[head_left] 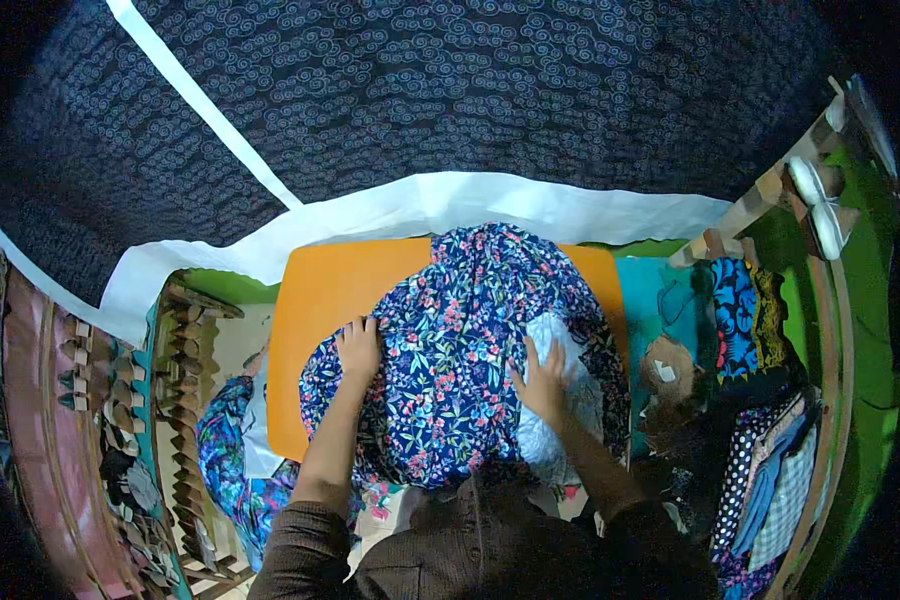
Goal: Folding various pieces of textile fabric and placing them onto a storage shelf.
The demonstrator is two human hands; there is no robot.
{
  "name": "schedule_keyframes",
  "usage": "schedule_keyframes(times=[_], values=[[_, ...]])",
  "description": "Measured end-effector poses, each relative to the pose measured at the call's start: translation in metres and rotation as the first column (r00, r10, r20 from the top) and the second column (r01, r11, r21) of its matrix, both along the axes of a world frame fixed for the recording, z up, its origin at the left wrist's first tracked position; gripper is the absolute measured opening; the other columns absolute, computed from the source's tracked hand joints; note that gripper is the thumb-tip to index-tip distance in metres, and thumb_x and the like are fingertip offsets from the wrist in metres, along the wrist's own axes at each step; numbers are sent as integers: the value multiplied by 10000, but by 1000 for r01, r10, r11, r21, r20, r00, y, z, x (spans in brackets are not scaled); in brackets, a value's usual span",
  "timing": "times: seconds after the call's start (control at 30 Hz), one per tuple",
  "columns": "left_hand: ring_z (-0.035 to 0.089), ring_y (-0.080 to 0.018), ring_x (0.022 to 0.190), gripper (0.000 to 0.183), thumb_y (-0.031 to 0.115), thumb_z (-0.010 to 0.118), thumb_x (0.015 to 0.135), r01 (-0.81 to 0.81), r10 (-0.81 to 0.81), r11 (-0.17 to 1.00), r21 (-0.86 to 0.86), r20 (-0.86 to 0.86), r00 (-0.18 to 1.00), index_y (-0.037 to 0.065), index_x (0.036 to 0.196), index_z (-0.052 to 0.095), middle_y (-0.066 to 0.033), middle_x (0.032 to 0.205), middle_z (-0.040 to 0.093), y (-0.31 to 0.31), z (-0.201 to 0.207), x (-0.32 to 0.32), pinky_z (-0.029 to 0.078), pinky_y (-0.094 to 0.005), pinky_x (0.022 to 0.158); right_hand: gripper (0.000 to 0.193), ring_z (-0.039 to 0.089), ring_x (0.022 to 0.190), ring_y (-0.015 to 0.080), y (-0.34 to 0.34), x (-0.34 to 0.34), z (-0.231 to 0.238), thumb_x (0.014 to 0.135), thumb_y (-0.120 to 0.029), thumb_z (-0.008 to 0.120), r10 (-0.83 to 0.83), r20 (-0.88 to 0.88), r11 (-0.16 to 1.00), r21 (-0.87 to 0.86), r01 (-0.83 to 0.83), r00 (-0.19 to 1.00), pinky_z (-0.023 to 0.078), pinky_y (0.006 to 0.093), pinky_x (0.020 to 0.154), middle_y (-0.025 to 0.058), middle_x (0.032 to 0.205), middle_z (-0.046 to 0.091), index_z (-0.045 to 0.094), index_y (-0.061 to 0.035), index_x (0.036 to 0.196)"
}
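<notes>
A navy cloth with a pink, white and green floral print (450,350) is spread over an orange board (305,290), hanging past its near edge. My left hand (360,348) lies on the left part of this cloth, fingers stretched out and palm down. On the right, a pale blue-white piece of cloth (550,450) lies over the floral one. My right hand (543,383) rests on the pale piece with its fingers spread. Neither hand grips anything. Both forearms, in dark brown sleeves, reach in from the lower edge.
A dark swirl-patterned curtain with a white border (450,190) hangs beyond the board. Wooden racks (185,400) with small items stand at the left. At the right are teal cloth (645,290), folded patterned fabrics (735,320), stacked folded cloths (770,480) and a wooden rail (830,300).
</notes>
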State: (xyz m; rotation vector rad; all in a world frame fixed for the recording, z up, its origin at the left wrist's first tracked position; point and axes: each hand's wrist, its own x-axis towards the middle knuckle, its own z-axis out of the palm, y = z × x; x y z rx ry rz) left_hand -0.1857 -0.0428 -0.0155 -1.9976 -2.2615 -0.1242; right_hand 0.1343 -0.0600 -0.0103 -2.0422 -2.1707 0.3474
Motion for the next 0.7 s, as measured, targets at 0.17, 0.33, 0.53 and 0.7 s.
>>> schedule_keyframes(times=[0.17,0.33,0.53,0.7], values=[[480,-286,983,223,192,506,805,-12,12,1000,-11,4,1000,83,1000,496,-116,1025,497,-2,0,0,391,-424,800,567,329,1203,376,14,45,-23,788,-54,492,236,66,956,164,-243,970,295,550,931,153,1329,342,378,-270,1300],[468,-289,1031,266,153,499,793,-4,-2,995,-100,-58,998,75,1046,482,-115,1083,493,-7,-5,6,389,-448,818,512,359,1200,339,91,90,-21,768,-14,425,393,8,897,220,-385,920,359,484,916,160,1322,361,488,-255,1216],[517,-302,990,347,144,483,783,11,-12,985,-174,-2,1000,47,1113,433,-148,1074,521,-16,5,-13,392,-441,826,505,397,1169,344,101,84,-3,738,18,413,187,-158,973,170,-159,970,332,444,953,154,1277,419,514,-197,1184],[573,-334,845,325,104,454,777,9,0,970,-242,37,999,50,1097,426,-169,938,572,-9,2,-44,437,-441,728,457,492,984,334,64,127,18,722,13,439,-14,-75,885,464,48,997,406,427,815,144,1147,504,493,-74,1168]])
